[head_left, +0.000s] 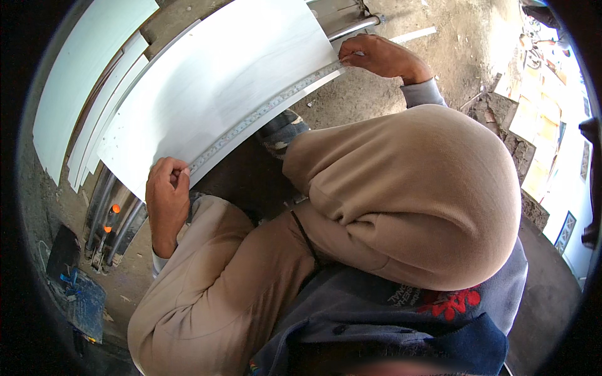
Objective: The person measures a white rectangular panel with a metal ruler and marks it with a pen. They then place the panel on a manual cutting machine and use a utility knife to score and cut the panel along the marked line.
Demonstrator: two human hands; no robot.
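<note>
A large white board (219, 69) lies in front of me, slanting up from left to right. Along its near edge stretches a pale measuring tape (263, 109) with fine markings. My left hand (168, 197) is closed at the tape's lower left end, thumb and fingers pinching it near the board's corner. At the opposite corner my right hand (379, 57) is closed too, its bent fingertips pressing the tape's other end against the board edge. No tape case shows; the curled fingers hide both ends.
More white panels and narrow strips (88, 81) lie beyond the board at left. Metal tubes (128, 225) stick out beneath it, near an orange-ended tool (112, 216). A dark blue object (86, 307) is on the ground at lower left. My bent knee (414, 188) rises close on the right.
</note>
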